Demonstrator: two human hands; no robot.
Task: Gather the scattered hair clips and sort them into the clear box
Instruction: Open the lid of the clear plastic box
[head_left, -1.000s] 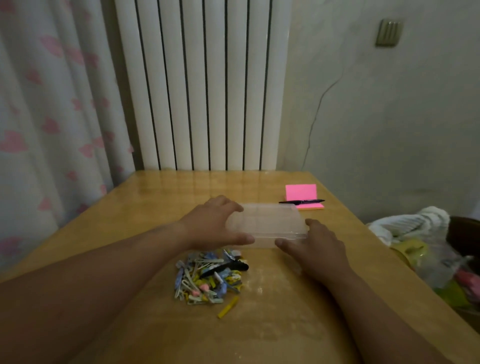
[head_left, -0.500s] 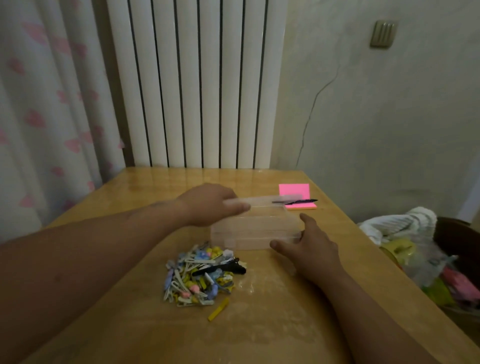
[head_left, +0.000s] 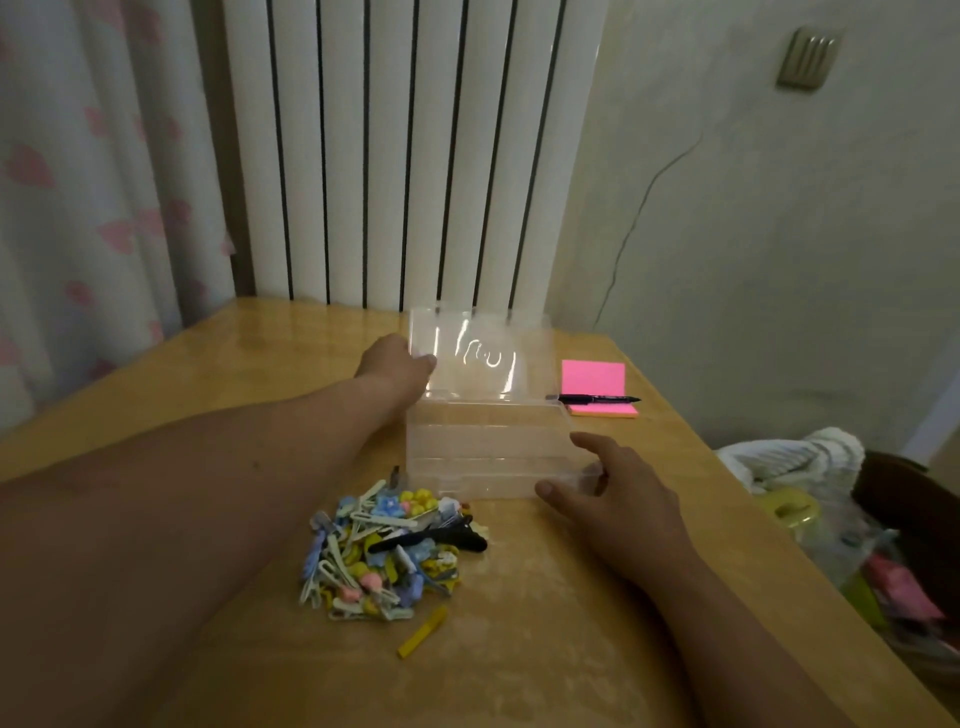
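Observation:
A clear plastic box (head_left: 483, 452) stands in the middle of the wooden table, its hinged lid (head_left: 480, 351) swung up and leaning back. My left hand (head_left: 397, 366) grips the lid's left edge. My right hand (head_left: 610, 493) rests against the box's front right corner, thumb along the front wall. A pile of coloured hair clips (head_left: 387, 553) lies just in front of the box, to its left, with a long black clip (head_left: 431, 540) on top. One yellow clip (head_left: 423, 630) lies apart, nearer to me.
A pink sticky-note pad (head_left: 597, 382) with a black pen (head_left: 592, 399) across it sits behind the box on the right. A white radiator and a patterned curtain stand behind the table. Bags and clutter (head_left: 831, 509) lie beyond the table's right edge.
My left hand has lifted the lid from flat on the box to standing upright. My right hand has stayed at the front right corner.

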